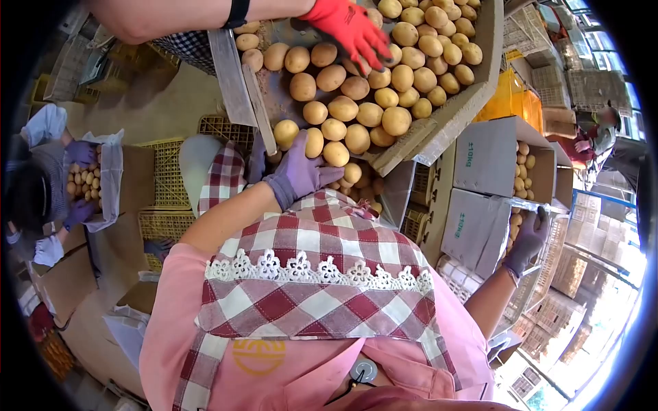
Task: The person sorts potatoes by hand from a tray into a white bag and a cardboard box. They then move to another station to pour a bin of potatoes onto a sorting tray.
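Round yellow potatoes [357, 138] crowd a wooden-sided sorting tray [236, 79] ahead of me. My left hand [305, 170], in a purple glove, touches the potatoes at the tray's near lip, its fingers apart. Just below that lip, more potatoes [367, 188] lie in a box partly hidden by my checked apron. Out to the right, my right hand [528, 241], gloved in purple, is by the opening of a cardboard box [473, 222] holding potatoes. Its fingers look stretched out, and I see nothing held in them. A co-worker's red-gloved hand [353, 34] rests over potatoes in the tray.
Another cardboard box [486, 154] with potatoes adjoins the right one. Behind it is an orange crate [510, 99]. At left, a person in purple gloves handles a lined box of potatoes [86, 181], near yellow crates [168, 175]. Another person [603, 140] is at far right.
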A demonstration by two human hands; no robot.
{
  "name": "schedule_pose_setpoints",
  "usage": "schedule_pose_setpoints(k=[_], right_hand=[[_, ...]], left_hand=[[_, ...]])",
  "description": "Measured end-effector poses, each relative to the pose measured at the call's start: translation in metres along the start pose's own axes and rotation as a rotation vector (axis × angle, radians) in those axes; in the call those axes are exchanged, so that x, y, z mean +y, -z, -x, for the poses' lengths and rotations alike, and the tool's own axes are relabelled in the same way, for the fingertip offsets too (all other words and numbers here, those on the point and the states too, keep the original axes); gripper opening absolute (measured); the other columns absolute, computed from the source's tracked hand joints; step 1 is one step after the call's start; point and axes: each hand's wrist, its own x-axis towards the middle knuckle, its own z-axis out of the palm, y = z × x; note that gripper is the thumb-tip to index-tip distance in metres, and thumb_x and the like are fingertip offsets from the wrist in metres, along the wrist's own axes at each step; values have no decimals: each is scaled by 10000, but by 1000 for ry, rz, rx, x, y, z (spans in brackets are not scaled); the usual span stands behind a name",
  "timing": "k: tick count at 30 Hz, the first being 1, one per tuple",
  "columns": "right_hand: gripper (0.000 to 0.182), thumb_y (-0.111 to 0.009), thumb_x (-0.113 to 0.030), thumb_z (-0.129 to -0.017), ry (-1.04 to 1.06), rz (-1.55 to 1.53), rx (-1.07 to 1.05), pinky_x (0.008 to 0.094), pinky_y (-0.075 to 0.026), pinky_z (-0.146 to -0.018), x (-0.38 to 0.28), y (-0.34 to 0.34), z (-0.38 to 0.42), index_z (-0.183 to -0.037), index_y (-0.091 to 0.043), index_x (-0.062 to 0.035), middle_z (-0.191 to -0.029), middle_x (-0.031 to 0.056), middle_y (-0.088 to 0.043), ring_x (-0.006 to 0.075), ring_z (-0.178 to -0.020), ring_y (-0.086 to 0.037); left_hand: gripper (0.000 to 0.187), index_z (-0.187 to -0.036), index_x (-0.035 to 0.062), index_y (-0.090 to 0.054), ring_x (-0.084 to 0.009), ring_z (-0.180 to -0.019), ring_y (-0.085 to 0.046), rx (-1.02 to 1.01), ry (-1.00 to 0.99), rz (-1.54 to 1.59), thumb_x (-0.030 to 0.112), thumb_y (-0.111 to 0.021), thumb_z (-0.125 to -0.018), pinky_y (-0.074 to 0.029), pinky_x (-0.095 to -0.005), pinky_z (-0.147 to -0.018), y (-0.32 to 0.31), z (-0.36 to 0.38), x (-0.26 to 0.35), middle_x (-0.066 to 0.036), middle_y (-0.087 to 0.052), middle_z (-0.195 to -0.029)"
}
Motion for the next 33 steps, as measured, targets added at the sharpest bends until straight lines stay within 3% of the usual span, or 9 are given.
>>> schedule_pose_setpoints(k=[4, 7, 9, 11, 13, 19, 23, 28, 33], right_hand=[[421, -681, -76, -816, 764, 174, -209, 412, -431, -1001, -144, -96, 40, -1216, -579, 8, -1201, 197, -607, 342, -1136, -569], [491, -668, -359, -808, 879, 355, -407, 479, -355, -1060, -220, -193, 83, -1194, -596, -63, -1225, 211, -592, 411, -1221, -496], [605, -601, -336, -825, 823, 393, -826, 471, -284, -1101, -248, -263, 114, -1356, -456, -84, -1395, 233, -447, 411, -1363, -323], [614, -527, -275, -876, 892, 612, -528, 541, -259, -1093, -250, -321, 170, -1431, -348, -82, -1516, 230, -267, 389, -1390, -280], [658, -530, -233, -880, 887, 573, -800, 509, -298, -1079, -281, -285, 175, -1466, -279, -74, -1545, 273, -144, 410, -1415, -217], [359, -626, -168, -818, 714, 428, -1077, 442, -526, -778, -282, -274, 157, -1166, -551, -118, -1229, 157, -506, 345, -1051, -597], [308, -653, -193, -784, 714, 141, -1088, 418, -533, -787, -266, -291, 148, -1085, -613, -141, -1100, 143, -596, 322, -972, -628], [413, -644, -62, -753, 730, -418, -424, 346, -513, -793, -231, -184, 90, -1166, -626, -78, -990, 126, -641, 282, -892, -623], [346, -652, -96, -728, 308, 556, -118, 392, -499, -922, -47, -29, -14, -1060, -670, -1, -1098, 161, -636, 321, -1023, -612]], left_hand=[[764, -1436, 135, -235, -454, -1248, -416, 33, -8, 22, 588, -508, -885, -378, -561, -1044, 9, 0, 0, -198, -348, -1405], [627, -1362, 114, -314, -411, -1284, -383, 81, -186, -209, 473, -537, -899, -342, -614, -1041, 17, 8, -5, -165, -365, -1382], [585, -1337, 106, -347, -405, -1291, -365, 34, -186, -153, 472, -522, -915, -328, -654, -1026, 18, 20, 0, -156, -363, -1382], [659, -1377, 119, -312, -397, -1315, -334, 130, -156, -34, 538, -510, -908, -315, -671, -1023, 11, 27, 7, -158, -342, -1402], [758, -1425, 133, -255, -387, -1336, -309, 279, -215, -94, 611, -499, -890, -313, -670, -1025, -2, 34, 6, -163, -325, -1418], [909, -1468, 100, -196, -381, -1369, -286, 195, -164, -55, 734, -406, -851, -296, -588, -1074, -10, 29, 4, -184, -286, -1457], [1023, -1486, 77, -103, -449, -1332, -327, 185, -139, -4, 751, -471, -810, -367, -596, -1045, -10, 25, -4, -223, -248, -1476], [988, -1469, 39, -155, -505, -1266, -385, 82, -36, 128, 726, -463, -830, -402, -512, -1053, -17, 29, 10, -237, -281, -1457], [885, -1469, 112, -179, -534, -1209, -422, 121, -78, 166, 686, -455, -856, -440, -500, -1018, -24, 16, 11, -223, -298, -1451]])
